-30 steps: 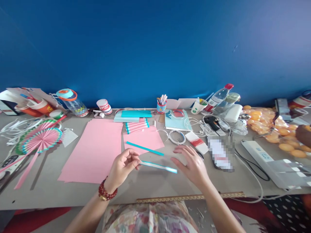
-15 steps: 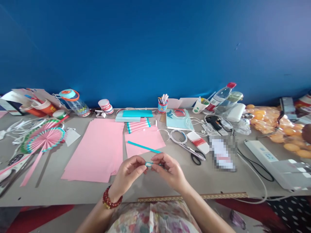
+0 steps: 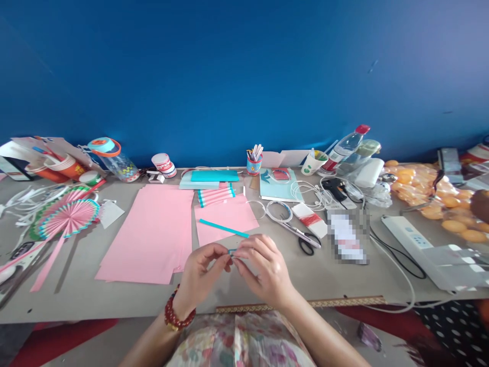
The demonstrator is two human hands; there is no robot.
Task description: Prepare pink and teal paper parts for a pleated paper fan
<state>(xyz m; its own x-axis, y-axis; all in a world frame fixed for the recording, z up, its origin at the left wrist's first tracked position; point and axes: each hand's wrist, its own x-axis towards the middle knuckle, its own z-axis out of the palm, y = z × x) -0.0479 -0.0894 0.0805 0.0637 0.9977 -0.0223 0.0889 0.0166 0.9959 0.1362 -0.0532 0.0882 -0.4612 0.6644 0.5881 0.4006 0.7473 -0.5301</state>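
Note:
Over the table's front part, both my hands meet at the fingertips around a small teal paper strip [image 3: 231, 251]. My left hand [image 3: 201, 278] pinches its left end between thumb and fingers, with a red bead bracelet at the wrist. Curled over the other end, my right hand [image 3: 265, 266] hides most of the strip. Just beyond them a longer teal strip [image 3: 221, 227] lies slantwise across a pink sheet [image 3: 248, 216]. A pleated pink paper with teal edges [image 3: 216, 195] rests at that sheet's back edge. Left of my hands is a stack of large pink sheets [image 3: 148, 234].
Scissors [image 3: 308, 245] lie right of my hands, near red thread on a white card [image 3: 310, 220]. A black glue gun [image 3: 338, 190], cables and a white power strip [image 3: 414, 242] are farther right. At the left lies a pink pleated fan [image 3: 71, 219]. A pen cup [image 3: 254, 164] stands behind.
My right hand has turned and closed further over the small teal strip, so less of it shows. My left hand still pinches its end. The view has shifted slightly.

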